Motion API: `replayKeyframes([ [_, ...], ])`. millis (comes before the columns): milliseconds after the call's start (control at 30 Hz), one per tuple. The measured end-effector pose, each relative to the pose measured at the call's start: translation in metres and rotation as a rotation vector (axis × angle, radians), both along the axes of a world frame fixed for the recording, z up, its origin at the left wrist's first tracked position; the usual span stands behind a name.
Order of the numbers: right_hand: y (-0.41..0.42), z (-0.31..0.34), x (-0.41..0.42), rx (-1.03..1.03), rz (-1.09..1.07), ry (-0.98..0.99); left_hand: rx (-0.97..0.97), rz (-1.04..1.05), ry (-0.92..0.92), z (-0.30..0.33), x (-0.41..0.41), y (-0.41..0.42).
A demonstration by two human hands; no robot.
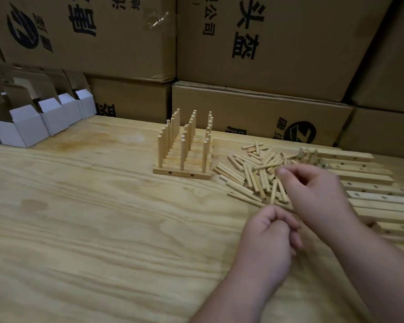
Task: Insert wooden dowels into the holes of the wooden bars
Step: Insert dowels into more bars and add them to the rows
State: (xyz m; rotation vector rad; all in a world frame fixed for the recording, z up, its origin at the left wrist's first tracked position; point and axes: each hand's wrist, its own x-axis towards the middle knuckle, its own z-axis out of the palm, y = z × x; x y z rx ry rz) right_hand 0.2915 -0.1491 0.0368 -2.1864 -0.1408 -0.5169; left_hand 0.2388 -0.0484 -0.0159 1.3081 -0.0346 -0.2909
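bars (pixel 369 201) cut off right, hands' (pixel 313 190) fingertips blurred

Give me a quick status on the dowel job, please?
Right hand over the loose dowels, fingers curled; left hand curled nearby, contents unclear. Finished bars stand with dowels upright; empty bars wait right. Nothing in the way.

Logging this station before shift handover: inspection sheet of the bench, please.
Surface: plywood table, faint stains at left.
Job's things: finished bars set side by side, dowels upright in three rows; loose dowels in a pile to their right; empty bars with open holes stacked at far right.
Clutter: open white cartons at back left.
Grippers: right hand over the dowel pile, fingers curled; left hand nearer, fingers curled. Whether either grips a dowel cannot be told.
Cables: nothing seen.
Surroundings: printed cardboard boxes stacked behind the table.
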Motion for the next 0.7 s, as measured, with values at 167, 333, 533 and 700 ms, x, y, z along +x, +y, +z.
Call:
replayKeyframes([
  [167, -0.069, -0.032, -0.068, -0.054, -0.212, -0.016, -0.058, 0.178, -0.147, 0.012, -0.02, -0.005],
  [333, -0.104, -0.034, -0.075, -0.188, -0.396, -0.035, -0.114, 0.24, -0.153, 0.009, -0.017, -0.005],
  [533, -0.129, -0.038, -0.067, -0.274, -0.546, 0.118, -0.175, 0.269, -0.148, 0.009, -0.017, -0.007],
  [700, -0.135, -0.036, -0.064, -0.253, -0.584, 0.135, -0.204, 0.279, -0.13, 0.009, -0.018, -0.005],
])
